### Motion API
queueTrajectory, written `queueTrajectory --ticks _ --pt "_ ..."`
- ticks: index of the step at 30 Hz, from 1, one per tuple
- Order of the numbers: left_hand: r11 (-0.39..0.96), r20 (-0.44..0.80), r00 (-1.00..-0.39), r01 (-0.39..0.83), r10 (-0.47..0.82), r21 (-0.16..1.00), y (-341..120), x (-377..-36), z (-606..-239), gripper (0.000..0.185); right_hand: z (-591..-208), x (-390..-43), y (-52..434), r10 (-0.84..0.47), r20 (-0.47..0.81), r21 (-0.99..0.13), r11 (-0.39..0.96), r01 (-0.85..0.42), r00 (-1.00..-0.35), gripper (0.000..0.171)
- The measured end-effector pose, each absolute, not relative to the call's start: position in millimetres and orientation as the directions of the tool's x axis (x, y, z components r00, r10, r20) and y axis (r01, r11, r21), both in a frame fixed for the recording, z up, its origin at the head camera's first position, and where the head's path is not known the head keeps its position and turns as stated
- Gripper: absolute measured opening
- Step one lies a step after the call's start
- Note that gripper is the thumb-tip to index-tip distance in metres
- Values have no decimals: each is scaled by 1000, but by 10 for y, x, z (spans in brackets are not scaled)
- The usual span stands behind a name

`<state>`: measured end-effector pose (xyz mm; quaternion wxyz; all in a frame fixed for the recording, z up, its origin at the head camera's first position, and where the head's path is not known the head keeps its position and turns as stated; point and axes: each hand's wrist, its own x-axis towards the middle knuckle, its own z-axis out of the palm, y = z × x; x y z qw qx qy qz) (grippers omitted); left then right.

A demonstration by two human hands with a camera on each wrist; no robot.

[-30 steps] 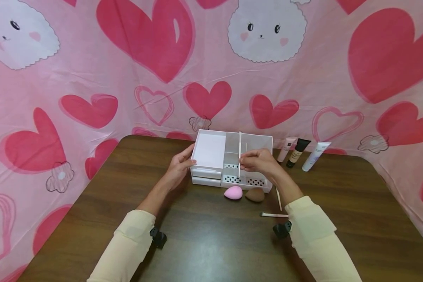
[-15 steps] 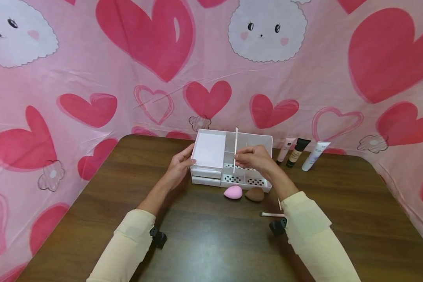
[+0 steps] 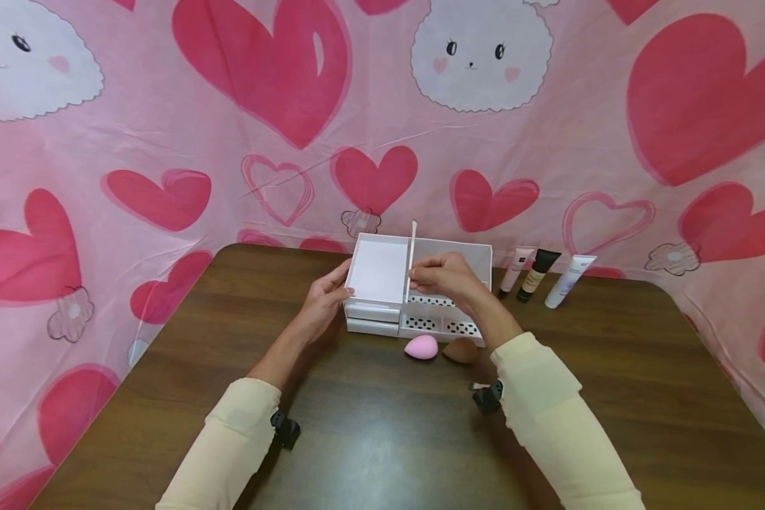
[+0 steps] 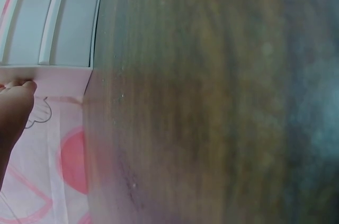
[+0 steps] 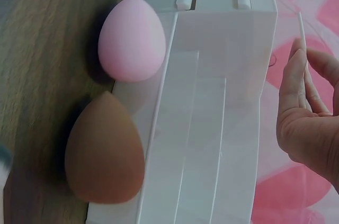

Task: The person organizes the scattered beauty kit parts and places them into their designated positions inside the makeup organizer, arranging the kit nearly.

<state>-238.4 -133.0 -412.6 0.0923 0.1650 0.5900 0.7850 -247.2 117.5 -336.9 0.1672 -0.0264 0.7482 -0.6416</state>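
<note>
In the head view, a white makeup organizer [image 3: 376, 269] stands at the back of the table, with drawers at its left and open compartments at its right. My left hand [image 3: 321, 301] rests against its left side, thumb at the front corner. My right hand [image 3: 443, 280] pinches a thin white-handled makeup brush [image 3: 411, 248] upright between thumb and fingertips, over the line between drawers and compartments. The right wrist view shows the same brush [image 5: 301, 25] raised above the compartments. A pink makeup sponge [image 3: 421, 347] and a brown makeup sponge [image 3: 462, 350] lie before the organizer.
Three tubes stand right of the organizer: a pink one [image 3: 516, 271], a black-and-beige one [image 3: 538, 275] and a white one [image 3: 570, 281]. Another brush [image 3: 479, 386] lies on the table [image 3: 357, 425], mostly hidden by the right wrist camera. A heart-patterned pink cloth [image 3: 376, 177] hangs behind.
My right hand has carried the brush to the left and slightly up, from over the compartments to beside the drawer block. The left hand has stayed at the organizer's side.
</note>
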Motion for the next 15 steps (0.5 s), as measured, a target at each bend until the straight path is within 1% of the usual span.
queueTrajectory --ticks 3,9,15 --pt "-287 147 -929 47 340 957 -1334 -2387 -4128 65 -3363 -2505 1121 -259 -223 -969 163 185 -940 40" --pt "-301 146 -930 40 337 953 -1334 -2398 -4137 65 -3325 -2542 1024 -252 -245 -962 180 204 -936 37" --pt "-308 145 -929 35 340 951 -1321 -2390 -4125 65 -3330 -2604 949 -219 -269 -955 189 230 -938 38"
